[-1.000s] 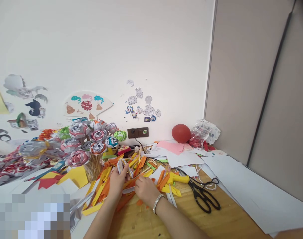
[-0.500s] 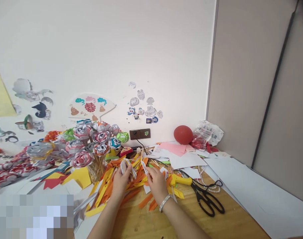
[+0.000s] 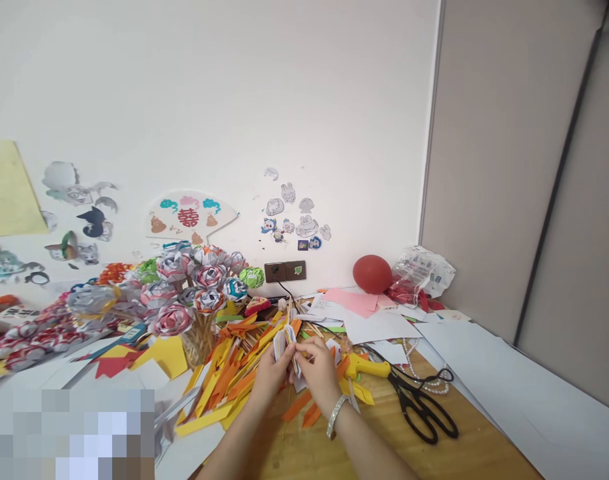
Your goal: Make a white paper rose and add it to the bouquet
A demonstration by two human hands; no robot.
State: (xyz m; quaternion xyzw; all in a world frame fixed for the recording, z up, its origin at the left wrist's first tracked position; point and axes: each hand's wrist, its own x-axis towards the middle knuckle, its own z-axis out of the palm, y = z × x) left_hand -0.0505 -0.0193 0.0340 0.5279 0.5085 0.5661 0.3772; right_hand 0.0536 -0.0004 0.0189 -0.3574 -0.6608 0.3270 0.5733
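Folded white paper (image 3: 279, 343) stands upright between my two hands, over the table's middle. My left hand (image 3: 270, 375) is closed around its left side, with the thumb pressed on it. My right hand (image 3: 318, 371), a bracelet on its wrist, pinches the paper's right edge with thumb and fingertips. The hands nearly touch, and the exact folds between the fingers are hidden. Behind and left of them lies a heap of orange and yellow paper strips (image 3: 229, 367). To the right are a yellow glue gun (image 3: 368, 365) and black-handled scissors (image 3: 424, 412).
Paper flowers (image 3: 210, 275) on sticks stand at the left. A red balloon (image 3: 372, 274) rests by the wall beside a plastic bag (image 3: 422, 273). White sheets (image 3: 514, 380) cover the right side. A cable runs from the wall socket (image 3: 285, 271); a string of beads (image 3: 412, 350) lies near the scissors.
My hands have come together. My left hand has moved right with the folded paper, and my right hand has brought its white paper piece against it. The view has shifted slightly left.
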